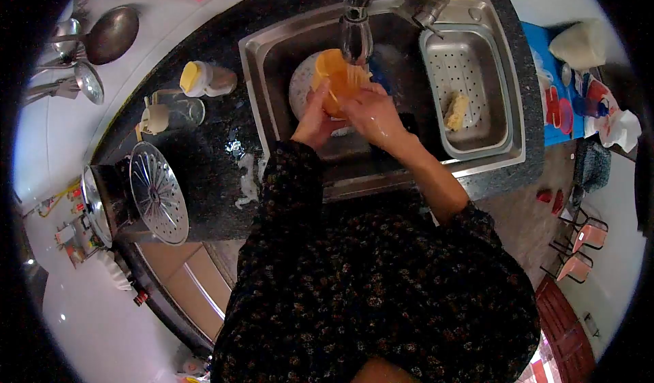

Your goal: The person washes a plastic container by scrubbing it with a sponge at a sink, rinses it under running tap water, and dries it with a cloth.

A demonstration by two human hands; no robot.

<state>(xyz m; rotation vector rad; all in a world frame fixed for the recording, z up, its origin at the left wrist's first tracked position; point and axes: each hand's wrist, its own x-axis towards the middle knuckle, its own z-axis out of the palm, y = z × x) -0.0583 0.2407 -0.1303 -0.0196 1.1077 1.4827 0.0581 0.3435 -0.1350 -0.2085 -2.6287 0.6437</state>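
Head view: near twelve o'clock in the sink point(249, 76), our left hand point(315, 117) wraps its fingers around the orange cup point(329, 83); our right hand point(375, 114) touches it, grip unclear. We should brace it firmly.

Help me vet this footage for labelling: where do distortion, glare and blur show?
Head view: counter edge bows, corners black; head view: small glints on the counter beside the sink; head view: cup looks soft near the right hand.
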